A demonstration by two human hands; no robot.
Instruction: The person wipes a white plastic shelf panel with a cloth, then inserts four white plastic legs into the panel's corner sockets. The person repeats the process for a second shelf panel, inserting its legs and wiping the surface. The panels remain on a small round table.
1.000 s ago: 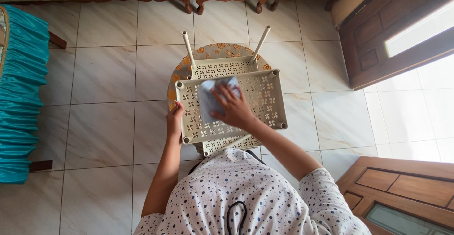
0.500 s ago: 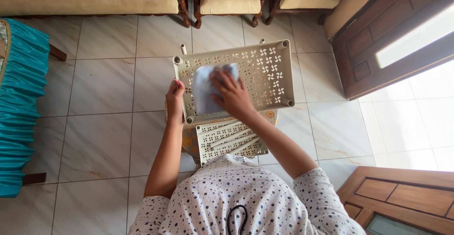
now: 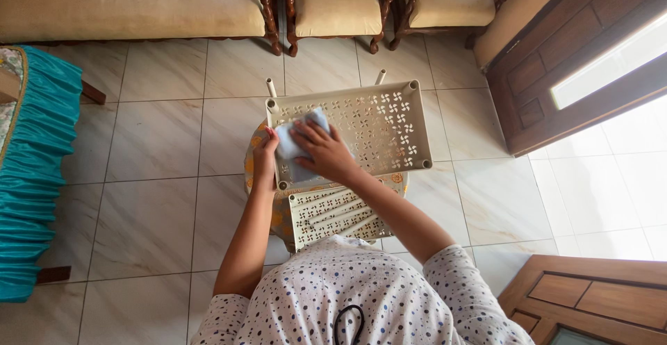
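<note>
A cream plastic rack shelf [image 3: 375,119] with cut-out pinwheel holes lies flat in front of me, two short posts rising at its far edge. My left hand [image 3: 264,157] grips its left rim. My right hand [image 3: 321,152] presses a pale blue cloth [image 3: 290,140] flat on the shelf's left part. A second perforated cream shelf [image 3: 337,214] lies just below, nearer my body. Both rest over a round patterned stool [image 3: 253,168], mostly hidden.
Pale tiled floor all around. Cream sofa [image 3: 132,1] and wooden-framed chairs [image 3: 333,1] stand along the far side. A table with a teal frilled cover [image 3: 31,171] is at the left. A dark wooden door [image 3: 577,46] and wooden furniture [image 3: 590,296] are at the right.
My right hand has slid the cloth leftward across the shelf towards the left rim. The view has shifted, so the shelf sits a little higher and further right in frame.
</note>
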